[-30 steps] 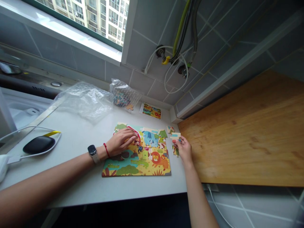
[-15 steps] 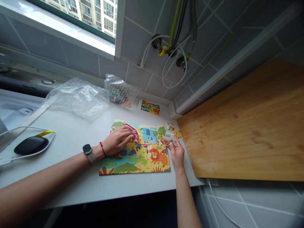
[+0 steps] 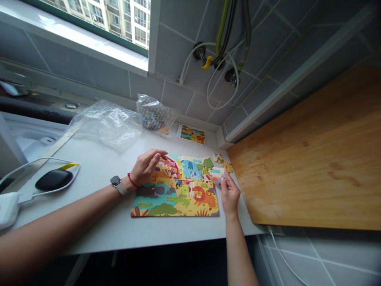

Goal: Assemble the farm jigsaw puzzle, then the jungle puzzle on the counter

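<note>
A colourful animal puzzle (image 3: pixel 175 198) lies on the white tabletop (image 3: pixel 104 222), its lower part joined, with hippo, crocodile and lions showing. Over its upper left part is my left hand (image 3: pixel 146 165), fingers stretched out and slightly apart, holding nothing. At the right edge my right hand (image 3: pixel 230 192) pinches a puzzle piece (image 3: pixel 218 173) between thumb and finger, beside the green tree part. Loose pieces (image 3: pixel 218 157) sit just beyond it at the upper right.
A printed picture card (image 3: pixel 192 134) lies behind the puzzle. To its left are a clear bag of pieces (image 3: pixel 154 118) and crumpled plastic (image 3: pixel 107 121). A black device (image 3: pixel 54 180) with a white cable sits at left; a wooden board (image 3: pixel 309 159) stands at right.
My left hand has lifted and shifted toward the puzzle's upper left edge, uncovering more of the animals beneath. My right hand still holds its piece at the right side. The view has shifted slightly.
</note>
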A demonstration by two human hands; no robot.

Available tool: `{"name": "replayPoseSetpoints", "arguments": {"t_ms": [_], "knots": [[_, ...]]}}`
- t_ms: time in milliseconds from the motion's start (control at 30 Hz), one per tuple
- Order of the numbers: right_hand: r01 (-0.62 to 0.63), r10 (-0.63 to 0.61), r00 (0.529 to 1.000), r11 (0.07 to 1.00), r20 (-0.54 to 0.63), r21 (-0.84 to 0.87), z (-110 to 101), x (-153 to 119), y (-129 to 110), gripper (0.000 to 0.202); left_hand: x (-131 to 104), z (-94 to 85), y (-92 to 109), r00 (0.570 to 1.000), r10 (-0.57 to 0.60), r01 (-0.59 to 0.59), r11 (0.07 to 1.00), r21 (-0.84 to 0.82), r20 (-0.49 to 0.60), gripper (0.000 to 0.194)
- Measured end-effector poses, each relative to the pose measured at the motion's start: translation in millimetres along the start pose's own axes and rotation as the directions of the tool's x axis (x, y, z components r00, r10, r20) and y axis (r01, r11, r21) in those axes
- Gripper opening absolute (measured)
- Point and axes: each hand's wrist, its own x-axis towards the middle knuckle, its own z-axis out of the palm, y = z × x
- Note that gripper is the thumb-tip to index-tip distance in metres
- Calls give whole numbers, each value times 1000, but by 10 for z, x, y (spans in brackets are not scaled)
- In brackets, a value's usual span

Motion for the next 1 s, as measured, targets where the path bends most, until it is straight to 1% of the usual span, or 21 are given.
{"name": "replayPoseSetpoints", "arguments": {"t_ms": [67,167,233,300,367,400,467,533,567,633,767,867,933,1000], "knots": [[-5,4,1000,1000,-20,-27,-14,2,14,52,0,12,-17,1000,-18,18,1000,4,9,39],[30,-30,1000,998,-3,-53,-22,-4,-42,45,-3,38,-19,997,24,-26,999,21,68,41],[88,-84,994,994,73,-64,12,-14,-159,38,0,52,-7,995,44,-47,999,28,92,42],[153,-137,969,986,204,-65,102,-24,-330,33,9,59,9,993,46,-50,998,36,108,43],[202,-174,917,978,359,-43,250,-24,-525,29,21,59,23,991,38,-43,998,39,128,46],[224,-190,878,974,439,-26,340,-17,-618,29,26,57,28,990,32,-38,999,37,134,47],[272,-229,785,962,576,13,526,12,-770,30,32,53,29,991,15,-19,1000,23,136,48],[317,-269,696,947,666,51,689,58,-856,31,34,50,24,992,-8,8,1000,-3,127,46],[338,-284,662,939,694,62,753,81,-872,32,34,49,20,992,-21,24,999,-21,124,45],[388,-318,610,919,725,77,845,119,-857,31,33,52,15,992,-53,59,997,-51,118,43],[494,-405,550,863,731,106,923,138,-756,31,27,66,7,987,-120,128,989,-67,109,42],[555,-469,508,820,722,142,941,143,-725,31,21,72,2,984,-129,137,989,-60,121,41],[576,-494,497,802,713,155,943,159,-731,29,25,70,1,983,-113,121,992,-46,147,39],[573,-495,497,804,713,158,939,180,-735,27,36,64,7,977,-94,101,994,-28,190,36]]}}
